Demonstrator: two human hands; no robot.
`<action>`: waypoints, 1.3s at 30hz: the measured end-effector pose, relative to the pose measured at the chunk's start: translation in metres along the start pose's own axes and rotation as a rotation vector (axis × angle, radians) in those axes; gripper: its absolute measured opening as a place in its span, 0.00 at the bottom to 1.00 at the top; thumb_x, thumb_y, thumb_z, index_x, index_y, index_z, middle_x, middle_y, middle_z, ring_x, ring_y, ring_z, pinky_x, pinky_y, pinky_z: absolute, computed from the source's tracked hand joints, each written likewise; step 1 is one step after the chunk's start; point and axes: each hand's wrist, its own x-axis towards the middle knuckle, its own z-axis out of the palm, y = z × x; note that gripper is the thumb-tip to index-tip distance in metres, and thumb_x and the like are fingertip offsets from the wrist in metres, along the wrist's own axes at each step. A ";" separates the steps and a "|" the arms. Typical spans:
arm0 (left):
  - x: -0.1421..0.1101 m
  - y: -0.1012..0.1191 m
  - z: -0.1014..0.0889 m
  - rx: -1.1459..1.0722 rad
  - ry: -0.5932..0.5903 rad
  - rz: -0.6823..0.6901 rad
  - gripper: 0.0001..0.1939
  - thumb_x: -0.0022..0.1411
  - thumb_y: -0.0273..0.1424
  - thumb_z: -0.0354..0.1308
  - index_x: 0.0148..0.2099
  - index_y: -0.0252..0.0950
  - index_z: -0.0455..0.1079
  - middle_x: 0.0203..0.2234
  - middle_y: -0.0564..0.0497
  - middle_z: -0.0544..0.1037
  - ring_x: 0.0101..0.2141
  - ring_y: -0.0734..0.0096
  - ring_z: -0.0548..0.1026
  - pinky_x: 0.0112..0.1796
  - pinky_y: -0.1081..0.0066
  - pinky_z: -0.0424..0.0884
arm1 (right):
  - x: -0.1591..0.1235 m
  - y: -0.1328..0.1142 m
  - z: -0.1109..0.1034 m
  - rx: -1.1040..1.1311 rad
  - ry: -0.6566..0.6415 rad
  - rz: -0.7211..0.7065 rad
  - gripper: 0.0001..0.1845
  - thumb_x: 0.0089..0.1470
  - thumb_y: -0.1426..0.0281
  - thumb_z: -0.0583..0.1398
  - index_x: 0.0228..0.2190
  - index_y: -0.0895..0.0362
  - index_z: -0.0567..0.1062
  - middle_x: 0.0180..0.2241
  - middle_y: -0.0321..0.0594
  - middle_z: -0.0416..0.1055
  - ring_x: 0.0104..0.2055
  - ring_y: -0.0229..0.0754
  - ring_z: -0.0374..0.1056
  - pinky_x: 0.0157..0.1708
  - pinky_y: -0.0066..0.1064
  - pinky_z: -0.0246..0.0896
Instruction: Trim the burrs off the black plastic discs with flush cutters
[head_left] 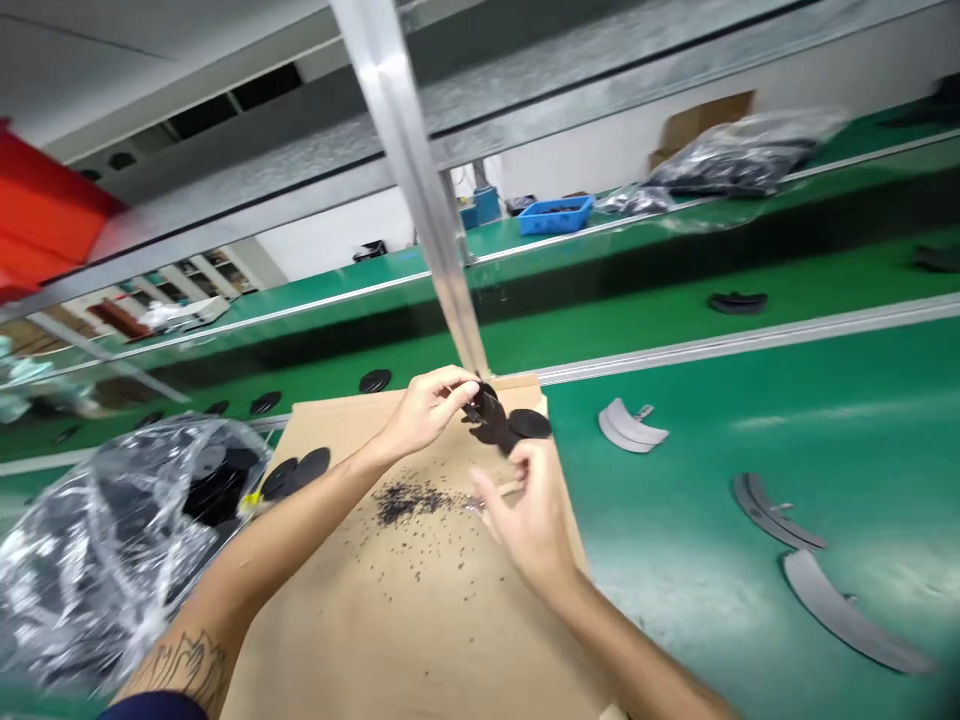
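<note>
My left hand (433, 408) is closed, with thumb and fingers pinching a dark black part (491, 418) whose shape is smeared by motion. Below and right of it, my right hand (531, 515) is slightly blurred, its thumb apart from its curled fingers and nothing clear between them. A round black disc (529, 424) lies just beyond my right fingers, by the far right corner of the cardboard sheet (420, 640). Between and below my hands, small black scraps (409, 502) are scattered over the cardboard.
Two black discs (306, 467) lie at the cardboard's left edge, beside a clear plastic bag (97, 560) of dark parts. Several curved grey pieces (776, 510) rest on the green table to the right. A metal post (420, 170) rises behind; a blue basket (556, 215) stands farther back.
</note>
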 end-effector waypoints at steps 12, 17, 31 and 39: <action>-0.104 0.004 -0.038 -0.069 -0.151 -0.228 0.19 0.67 0.42 0.56 0.54 0.35 0.71 0.40 0.44 0.80 0.37 0.66 0.79 0.38 0.68 0.78 | 0.012 -0.021 0.009 0.529 -0.558 0.348 0.20 0.52 0.55 0.67 0.42 0.56 0.81 0.41 0.45 0.81 0.49 0.54 0.75 0.51 0.45 0.71; -0.143 -0.023 -0.108 0.698 -0.012 -0.302 0.12 0.68 0.37 0.53 0.45 0.38 0.74 0.42 0.42 0.80 0.45 0.55 0.78 0.50 0.53 0.74 | 0.007 -0.020 0.006 0.670 -0.568 0.475 0.22 0.51 0.56 0.69 0.42 0.57 0.81 0.40 0.45 0.81 0.44 0.51 0.76 0.47 0.44 0.74; -0.164 -0.076 -0.148 1.213 -0.073 -0.605 0.19 0.64 0.33 0.53 0.56 0.34 0.69 0.54 0.36 0.73 0.54 0.44 0.72 0.52 0.52 0.71 | 0.004 -0.024 0.006 0.784 -0.694 0.611 0.25 0.50 0.61 0.69 0.48 0.59 0.77 0.41 0.46 0.80 0.41 0.45 0.76 0.33 0.33 0.74; -0.150 -0.017 -0.093 0.577 0.047 -0.157 0.13 0.68 0.37 0.55 0.50 0.38 0.73 0.45 0.45 0.78 0.45 0.62 0.77 0.46 0.62 0.75 | 0.003 -0.026 0.005 0.782 -0.714 0.610 0.25 0.50 0.61 0.69 0.49 0.57 0.78 0.40 0.45 0.79 0.34 0.39 0.74 0.31 0.30 0.73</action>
